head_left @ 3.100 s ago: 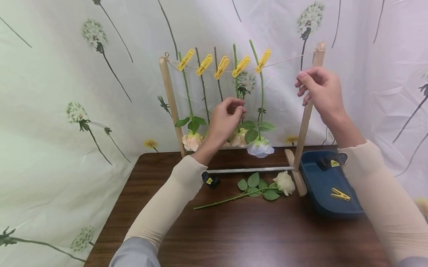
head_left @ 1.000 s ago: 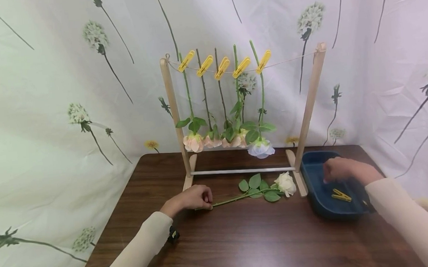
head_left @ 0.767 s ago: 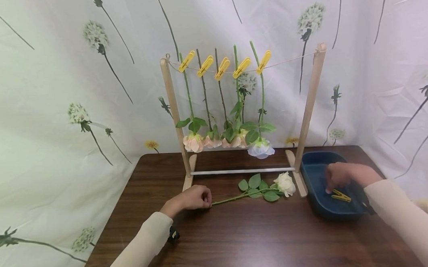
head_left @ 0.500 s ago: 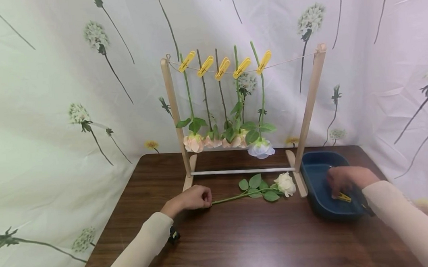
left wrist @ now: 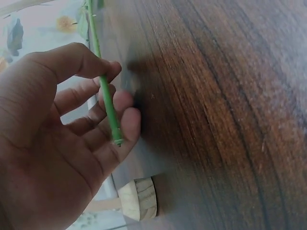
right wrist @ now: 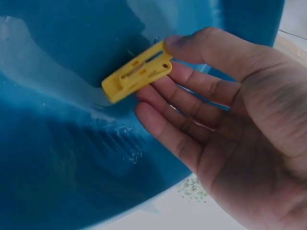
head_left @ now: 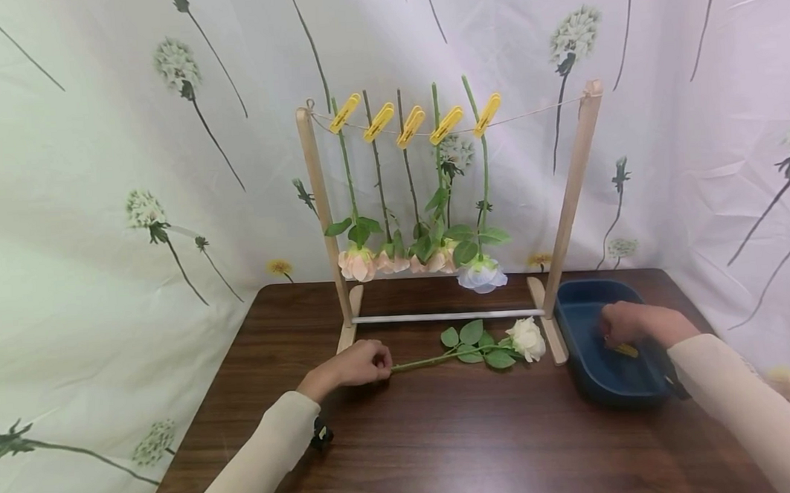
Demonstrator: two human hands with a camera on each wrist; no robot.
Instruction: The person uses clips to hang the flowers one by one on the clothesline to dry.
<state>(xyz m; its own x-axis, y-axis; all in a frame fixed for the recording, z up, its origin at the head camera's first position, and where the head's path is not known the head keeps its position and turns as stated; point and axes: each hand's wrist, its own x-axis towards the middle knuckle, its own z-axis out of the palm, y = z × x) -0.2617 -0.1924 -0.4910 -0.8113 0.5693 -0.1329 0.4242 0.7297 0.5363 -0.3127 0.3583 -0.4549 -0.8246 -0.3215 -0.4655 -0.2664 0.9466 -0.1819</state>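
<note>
My left hand (head_left: 354, 363) pinches the cut end of a green stem (left wrist: 109, 103) between thumb and fingers, close over the tabletop. That stem belongs to a white rose (head_left: 527, 339) with green leaves, lying in front of the rack. Inside the blue basin (head_left: 585, 370), my right hand (head_left: 630, 325) pinches a yellow clothespin (right wrist: 136, 72) by its handle ends, thumb on one side and fingers on the other. Several roses, peach ones (head_left: 357, 265) and a pale blue one (head_left: 481, 275), hang head down from a string, each held by a yellow clothespin (head_left: 488, 115).
A wooden rack with a left post (head_left: 318, 183) and a right post (head_left: 575, 170) carries the string (head_left: 529, 111). A white bar (head_left: 445, 316) joins its feet low down. The basin stands beside the right foot on the brown table (head_left: 445, 437). A flower-print cloth (head_left: 239, 91) hangs behind.
Both hands have come down from beside the rack. The left has taken the white rose's stem end and lifted it slightly; the right has reached into the basin and taken the clothespin.
</note>
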